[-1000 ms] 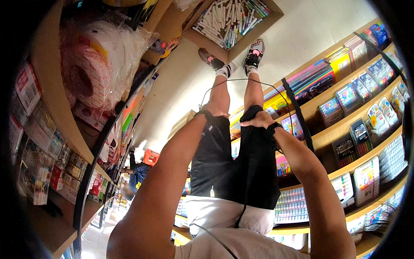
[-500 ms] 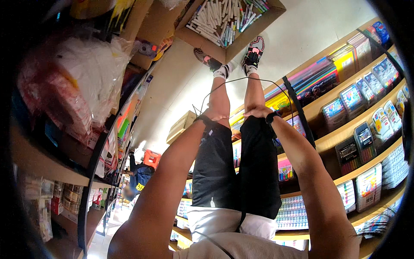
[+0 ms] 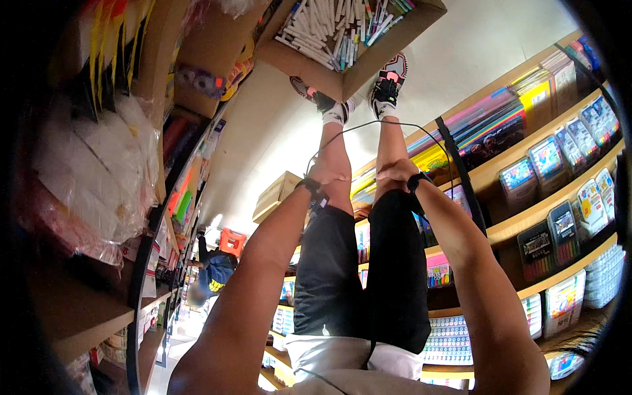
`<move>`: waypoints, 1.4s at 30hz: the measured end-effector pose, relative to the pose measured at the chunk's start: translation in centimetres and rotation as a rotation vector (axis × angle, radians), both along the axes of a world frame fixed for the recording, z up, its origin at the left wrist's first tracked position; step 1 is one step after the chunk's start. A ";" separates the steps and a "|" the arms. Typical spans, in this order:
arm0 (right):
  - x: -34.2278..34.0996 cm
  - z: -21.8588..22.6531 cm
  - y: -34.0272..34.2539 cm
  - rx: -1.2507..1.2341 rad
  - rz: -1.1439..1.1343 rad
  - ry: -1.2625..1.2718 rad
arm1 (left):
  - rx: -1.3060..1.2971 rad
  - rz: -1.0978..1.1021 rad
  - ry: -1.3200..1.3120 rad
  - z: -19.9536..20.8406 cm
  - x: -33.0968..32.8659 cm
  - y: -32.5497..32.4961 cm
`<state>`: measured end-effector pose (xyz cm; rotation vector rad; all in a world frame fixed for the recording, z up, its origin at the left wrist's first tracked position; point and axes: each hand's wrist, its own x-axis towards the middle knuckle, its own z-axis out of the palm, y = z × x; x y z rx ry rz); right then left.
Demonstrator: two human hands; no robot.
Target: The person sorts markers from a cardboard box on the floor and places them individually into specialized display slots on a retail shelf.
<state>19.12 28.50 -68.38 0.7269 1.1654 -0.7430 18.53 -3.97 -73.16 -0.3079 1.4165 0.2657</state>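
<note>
Left hand (image 3: 327, 176) rests flat on the left knee (image 3: 337, 191), fingers loosely curled, gripping nothing. Right hand (image 3: 395, 172) lies likewise on the right knee (image 3: 390, 194). Box (image 3: 342, 39) of pens sits just beyond the shoes (image 3: 388, 79).

A cardboard box (image 3: 329, 62) sits on the pale floor (image 3: 263, 125), packed with white pens and markers (image 3: 336, 23) lying loosely together. A smaller wooden crate (image 3: 280, 194) stands on the floor further along the aisle. On the person's right, wooden shelves (image 3: 526, 220) carry rows of boxed colour-pen sets (image 3: 559, 230) — flat packs stood upright, side by side — with stacks of coloured paper pads (image 3: 487, 128) on the tier nearer the floor. On the left, shelves (image 3: 79, 316) hold clear plastic bags (image 3: 92, 178) and yellow-handled items (image 3: 115, 39). Far down the aisle, another person in a dark top (image 3: 214, 273) is beside an orange basket (image 3: 232, 241).
</note>
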 end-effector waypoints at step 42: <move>-11.0 -6.6 5.6 0.015 0.513 0.607 | 0.488 -0.245 0.573 -5.0 -21.1 6.5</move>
